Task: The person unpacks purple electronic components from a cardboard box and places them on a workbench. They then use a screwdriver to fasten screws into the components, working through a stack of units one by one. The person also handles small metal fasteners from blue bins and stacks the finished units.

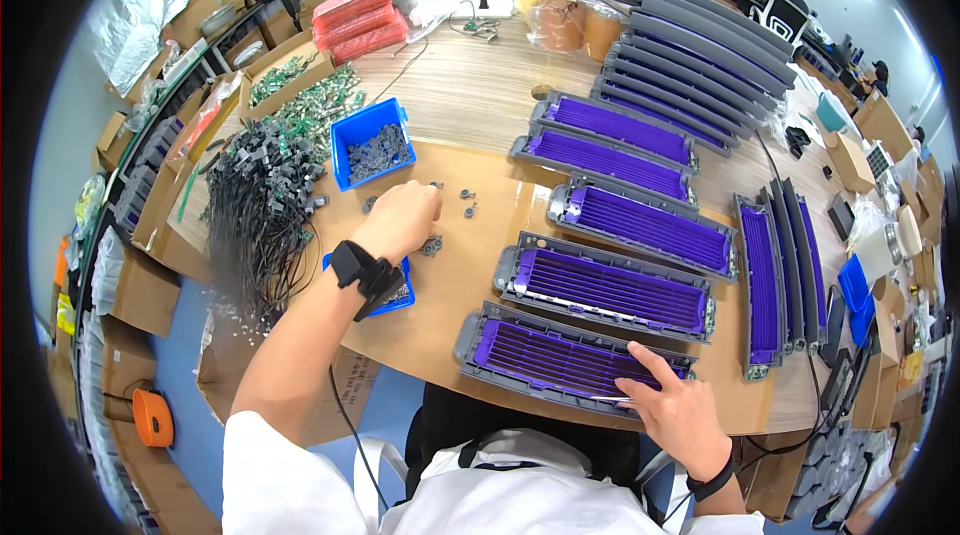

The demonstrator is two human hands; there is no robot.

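My left hand (403,220) is over the cardboard-covered part of the table, its fingers curled together among small grey plastic parts (431,246). Whatever is between its fingertips is hidden. Behind it stands a blue bin (340,164) of dark grey parts, and a second blue bin (403,301) is partly covered by my left wrist. My right hand (675,413) rests on the nearest grey vent panel (540,359) with purple slats, forefinger stretched out along its right end. A thin bright line shows by those fingertips; I cannot tell whether it is a tool or the panel's edge.
More purple-slatted panels (630,287) lie in a row behind, with a tall stack (690,65) at the back and several upright ones (760,285) at right. Black cabled parts (262,190), green circuit boards (310,90) and red bubble-wrap packs (358,20) occupy the left side.
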